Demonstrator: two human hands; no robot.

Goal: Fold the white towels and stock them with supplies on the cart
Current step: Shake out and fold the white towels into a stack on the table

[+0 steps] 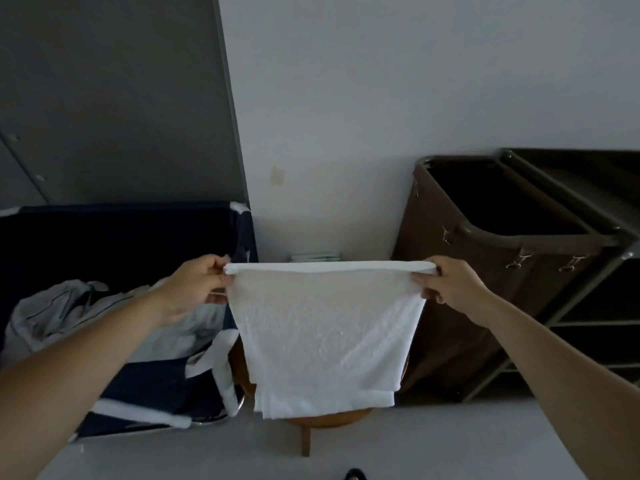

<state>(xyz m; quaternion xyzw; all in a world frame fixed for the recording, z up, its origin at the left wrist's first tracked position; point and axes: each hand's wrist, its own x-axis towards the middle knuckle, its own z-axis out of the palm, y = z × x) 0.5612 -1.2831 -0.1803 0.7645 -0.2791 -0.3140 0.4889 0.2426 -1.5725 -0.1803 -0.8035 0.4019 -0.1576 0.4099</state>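
Behind the white towel (325, 334) is a white wall (381, 98). The left hand (197, 285) and right hand (446, 284) each pinch a top corner (it hangs doubled). Right of the towel stands the brown cart (485, 289); under it, a wooden stool (329, 422).

— What covers the arms?
— Both are bare, from the left hand (195, 289) and right hand (450, 284) out to the frame edges at 8 and 4 o'clock.
— Anything else of the person?
— What looks like a dark shoe tip (355, 474), at 6 o'clock.
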